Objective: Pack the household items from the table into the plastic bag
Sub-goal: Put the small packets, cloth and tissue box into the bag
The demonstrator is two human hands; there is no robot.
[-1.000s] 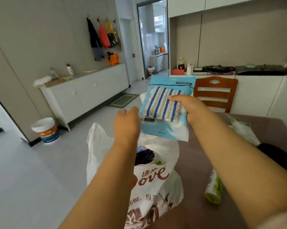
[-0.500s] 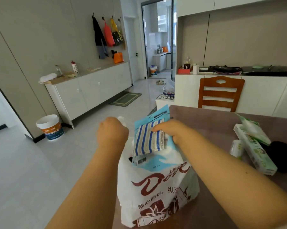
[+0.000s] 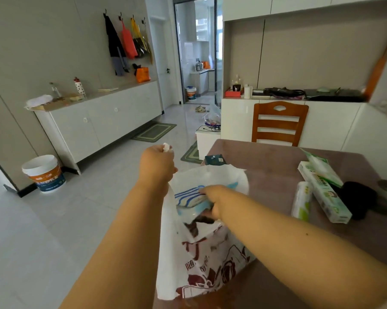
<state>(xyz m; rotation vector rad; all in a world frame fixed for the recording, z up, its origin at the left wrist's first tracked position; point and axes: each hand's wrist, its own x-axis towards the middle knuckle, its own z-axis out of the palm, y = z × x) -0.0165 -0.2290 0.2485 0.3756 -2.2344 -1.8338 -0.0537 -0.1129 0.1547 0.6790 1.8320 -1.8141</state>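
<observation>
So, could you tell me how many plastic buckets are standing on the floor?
2: one bucket by the near end of the sideboard, another bucket in the far doorway. Others may be hidden.

1 head view, forward and down, near the table (image 3: 277,166)

A brown slatted wooden chair (image 3: 279,122) stands at the far edge of the surface. A long white sideboard cabinet (image 3: 103,121) lines the left wall; a white-and-orange plastic bucket (image 3: 44,173) stands on the floor near its end. Coloured bags (image 3: 130,43) hang on wall hooks.
</observation>
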